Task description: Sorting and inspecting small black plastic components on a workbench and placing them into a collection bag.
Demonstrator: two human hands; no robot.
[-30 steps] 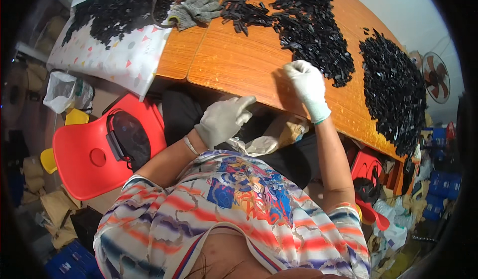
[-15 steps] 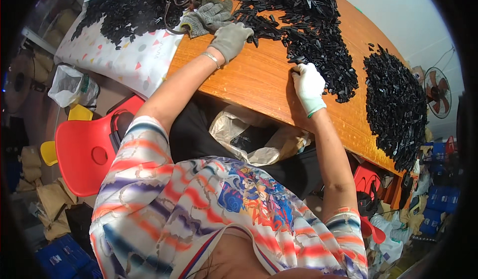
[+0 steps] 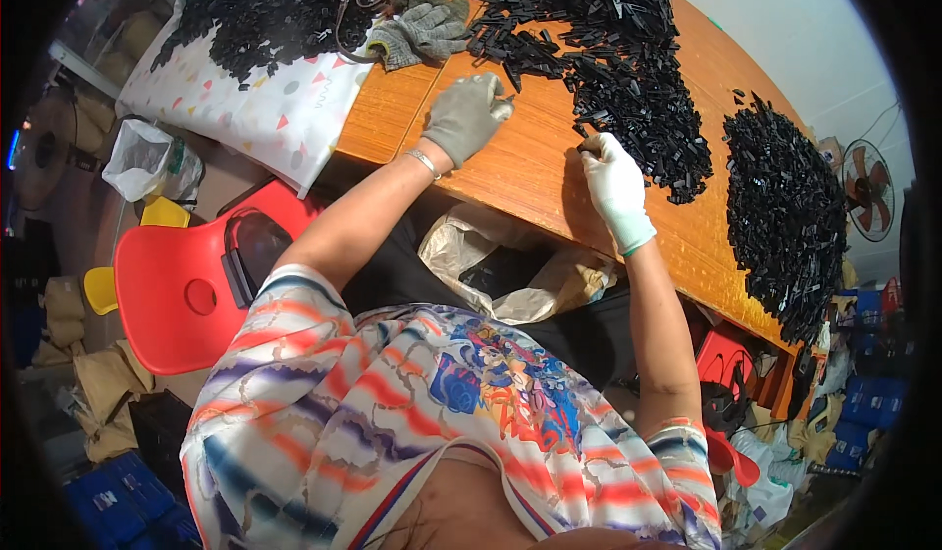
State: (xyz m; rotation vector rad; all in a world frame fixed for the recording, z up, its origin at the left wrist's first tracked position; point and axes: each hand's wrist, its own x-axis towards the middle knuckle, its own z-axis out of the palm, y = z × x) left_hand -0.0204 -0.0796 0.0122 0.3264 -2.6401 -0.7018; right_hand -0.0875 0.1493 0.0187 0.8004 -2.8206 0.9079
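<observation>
Heap of black pieces (image 3: pixel 643 108): upper centre of the frame, spread on the wooden table (image 3: pixel 515 153). Second heap (image 3: pixel 785 221) of similar bits at the right. Right hand (image 3: pixel 615 182), white glove, just beside the first heap's lower edge; fingers curled together, dark bit at the tips, probably one piece, though cannot tell for certain that it is clamped. Left hand (image 3: pixel 464 118), grey glove, upper centre, below loose grey gloves (image 3: pixel 422 32); fingers bent, small dark spot at the tips, cannot tell whether anything is gripped. Open pale bag (image 3: pixel 535 300) near mid-frame, dark contents. Handling, judged by look: pieces light, stiff, glossy, so likely slippery against a glove; thin ends perhaps liable to snap. Best hold: thumb and forefinger across the middle of the long sides.
</observation>
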